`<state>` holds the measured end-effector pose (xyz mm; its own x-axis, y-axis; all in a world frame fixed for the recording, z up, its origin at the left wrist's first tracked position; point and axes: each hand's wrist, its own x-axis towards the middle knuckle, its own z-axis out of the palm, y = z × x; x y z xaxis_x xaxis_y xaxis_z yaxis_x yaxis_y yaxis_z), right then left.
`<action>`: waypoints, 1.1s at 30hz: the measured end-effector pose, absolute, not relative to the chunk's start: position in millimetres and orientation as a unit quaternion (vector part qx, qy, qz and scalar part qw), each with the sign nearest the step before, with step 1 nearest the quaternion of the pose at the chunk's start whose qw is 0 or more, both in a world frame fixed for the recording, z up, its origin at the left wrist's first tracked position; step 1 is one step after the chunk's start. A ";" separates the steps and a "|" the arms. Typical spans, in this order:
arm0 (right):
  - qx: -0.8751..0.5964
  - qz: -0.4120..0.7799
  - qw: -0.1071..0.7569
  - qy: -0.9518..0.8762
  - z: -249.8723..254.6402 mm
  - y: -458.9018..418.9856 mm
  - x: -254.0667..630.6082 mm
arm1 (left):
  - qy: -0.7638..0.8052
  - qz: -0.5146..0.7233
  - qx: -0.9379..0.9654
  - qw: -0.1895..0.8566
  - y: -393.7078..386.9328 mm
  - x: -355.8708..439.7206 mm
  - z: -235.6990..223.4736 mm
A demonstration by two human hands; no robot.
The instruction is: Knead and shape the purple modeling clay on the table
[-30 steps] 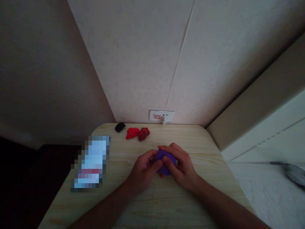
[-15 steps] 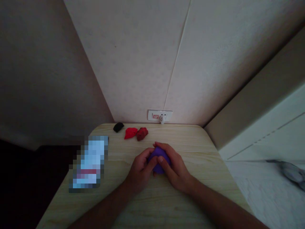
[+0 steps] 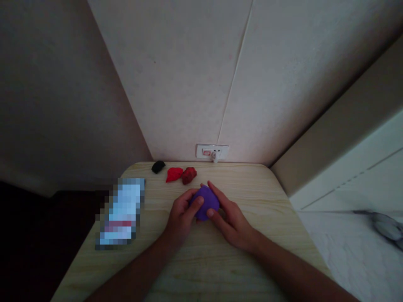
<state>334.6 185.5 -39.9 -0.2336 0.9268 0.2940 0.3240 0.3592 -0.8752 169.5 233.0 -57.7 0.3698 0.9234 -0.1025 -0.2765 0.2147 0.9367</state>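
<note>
Right now we have a purple lump (image 3: 205,203) between both hands, above the middle of the worktop (image 3: 258,193); whether it touches the surface we cannot tell. Our left hand (image 3: 181,214) is clamped on it, thumb across its upper face, and our right hand (image 3: 234,222) closes on the other side, thumb at the near edge, fingers along the right. We judge the step in hand to be pressing and shaping; another press would call for even pressure and a steady hold from both sides.

Along the worktop's far edge, towards its rounded left corner, lie a black piece (image 3: 158,167), a bright red piece (image 3: 174,174) and, right beside that, a dark red piece (image 3: 189,175). By the left edge is a flat, phone-like device (image 3: 124,209), its screen pixelated. Behind the far edge, a pale wall (image 3: 176,84) carries a socket plate (image 3: 201,152) with a white plug (image 3: 215,157) in it. Beyond the right edge we see a pale, quilted-looking surface (image 3: 317,243).
</note>
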 end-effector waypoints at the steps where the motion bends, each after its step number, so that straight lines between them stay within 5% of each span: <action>1: -0.443 0.350 0.425 -0.707 -40.3 185.5 334.8 | 0.359 0.437 0.444 0.695 233.5 168.9 -58.1; 11: -0.405 0.381 0.440 -0.705 -40.0 190.0 334.8 | 0.343 0.394 0.518 0.677 235.5 163.4 -57.0; 17: -0.443 0.289 0.489 -0.694 -44.1 192.5 334.5 | 0.313 0.383 0.447 0.745 236.1 168.3 -54.0; 33: -0.466 0.215 0.414 -0.752 -51.1 196.3 341.6 | 0.326 0.378 0.439 0.748 234.5 172.8 -56.4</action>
<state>341.6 196.3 -51.1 -0.2228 0.8792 0.4212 0.5227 0.4724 -0.7096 172.8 234.5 -56.4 0.5028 0.8503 -0.1557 -0.2789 0.3301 0.9018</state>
